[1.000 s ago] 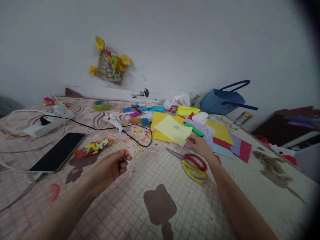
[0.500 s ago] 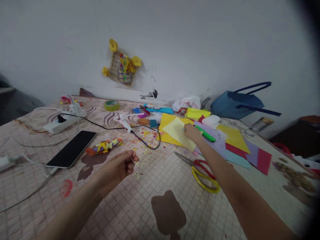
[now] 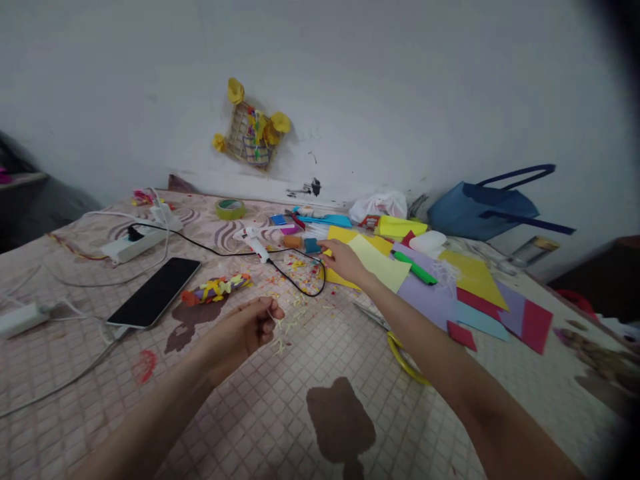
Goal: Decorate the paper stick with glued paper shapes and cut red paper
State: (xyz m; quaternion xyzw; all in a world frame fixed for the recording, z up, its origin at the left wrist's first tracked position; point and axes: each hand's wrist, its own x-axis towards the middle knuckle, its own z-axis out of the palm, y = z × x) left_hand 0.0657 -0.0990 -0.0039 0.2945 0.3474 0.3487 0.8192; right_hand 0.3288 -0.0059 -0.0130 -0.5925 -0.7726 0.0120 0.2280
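My left hand is closed in a pinch on a small pale paper strip above scattered pale scraps. My right hand reaches far forward, fingers stretched, at the left edge of the yellow paper sheets, close to a small teal block and an orange piece. A white glue gun with a black cord lies just left of that hand. Yellow-handled scissors lie partly under my right forearm.
A black phone, a rolled colourful paper piece, a white power strip and a tape roll lie to the left. Coloured paper sheets, a green marker and a blue bag are at the right by the wall.
My right hand moved from the near corner of the yellow sheets forward and left to their far left edge near the teal block. The left hand stayed pinched.
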